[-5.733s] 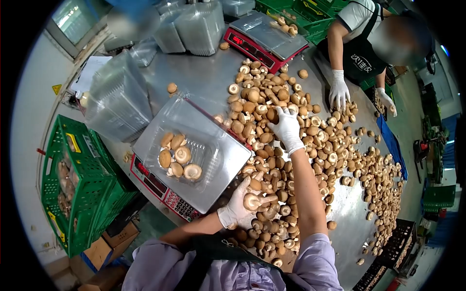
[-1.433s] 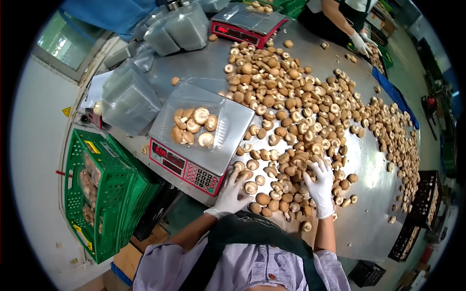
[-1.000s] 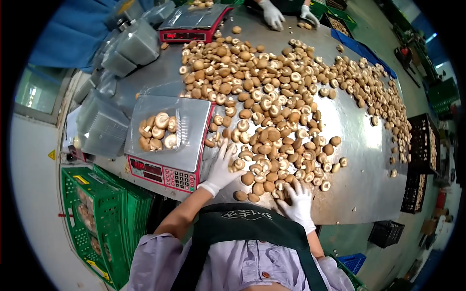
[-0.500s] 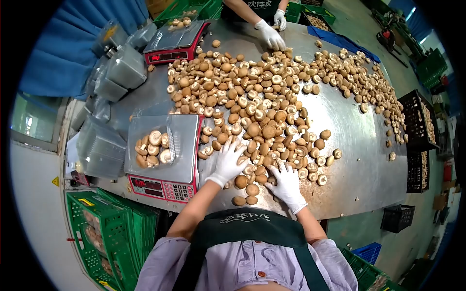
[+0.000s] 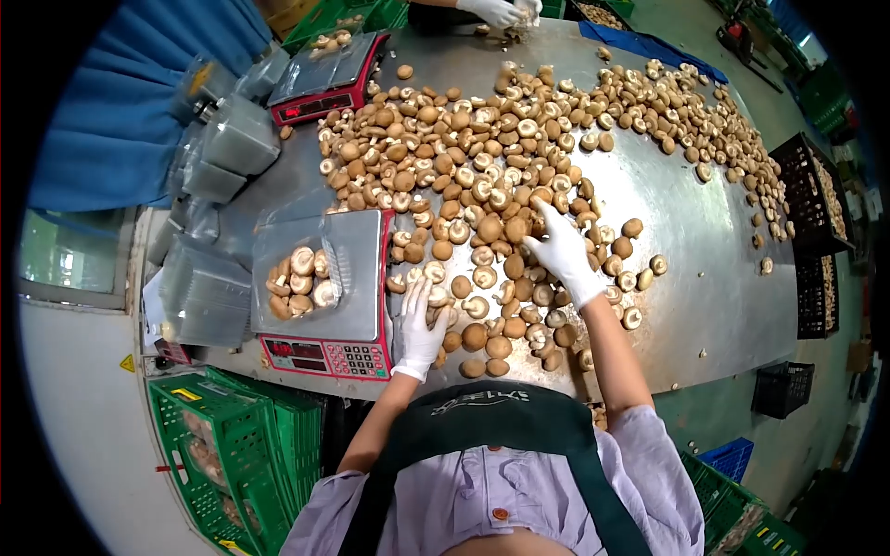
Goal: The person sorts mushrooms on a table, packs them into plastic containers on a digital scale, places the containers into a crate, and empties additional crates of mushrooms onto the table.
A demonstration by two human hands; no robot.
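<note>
Loose brown mushrooms are spread over the metal table. My left hand, in a white glove, lies with fingers extended beside the near scale, touching mushrooms at the left edge of the pile. My right hand, also gloved, reaches over the middle of the pile with thumb and fingers apart; I see nothing held in it. A clear tray holding several mushrooms rests on the red-framed scale to the left of my left hand.
A second red scale stands at the far left, near stacked clear trays. Across the table are a co-worker's gloved hands. Green crates stand at lower left, dark crates at the right.
My right hand has moved forward and right over the pile. My left hand has shifted slightly left, toward the scale. The co-worker's hands have drawn back from the mushrooms.
</note>
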